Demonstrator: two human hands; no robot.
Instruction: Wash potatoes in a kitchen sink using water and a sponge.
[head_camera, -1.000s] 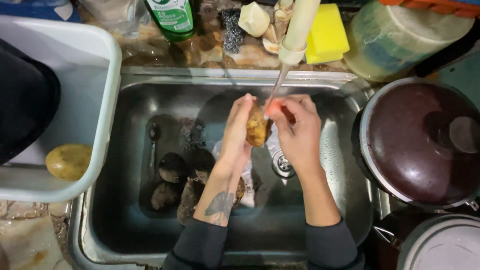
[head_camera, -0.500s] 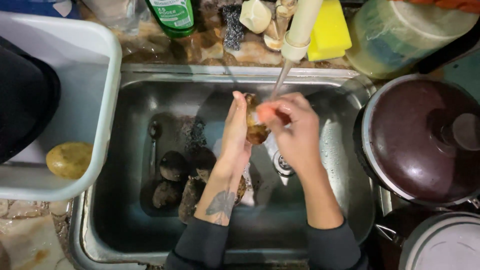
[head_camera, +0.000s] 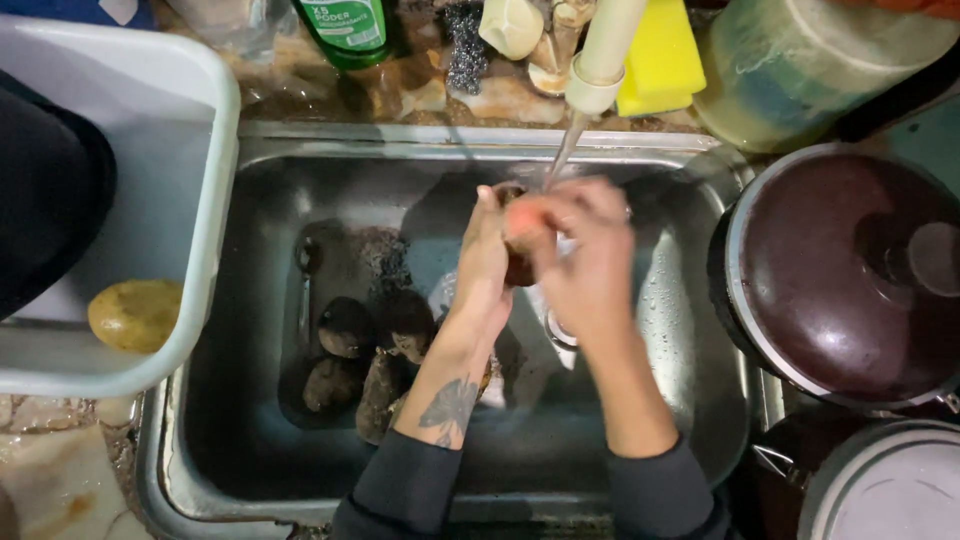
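Since the earlier frame, we have shifted the potato (head_camera: 518, 268) a little higher under the water stream (head_camera: 560, 160), and our right hand (head_camera: 585, 262) now covers more of it, so only its dark lower edge shows. Our left hand (head_camera: 482, 262) stands on edge at centre frame, palm against the potato's left side, forearm sloping down to the lower middle. Our right hand curls over the potato from the right, fingers bent; both grips are clamped on it together above the steel sink (head_camera: 690, 330). More unwashed potatoes (head_camera: 365, 350) lie on the sink floor at lower left of centre. A washed yellow potato (head_camera: 135, 314) sits in the white tub (head_camera: 215, 230) at left.
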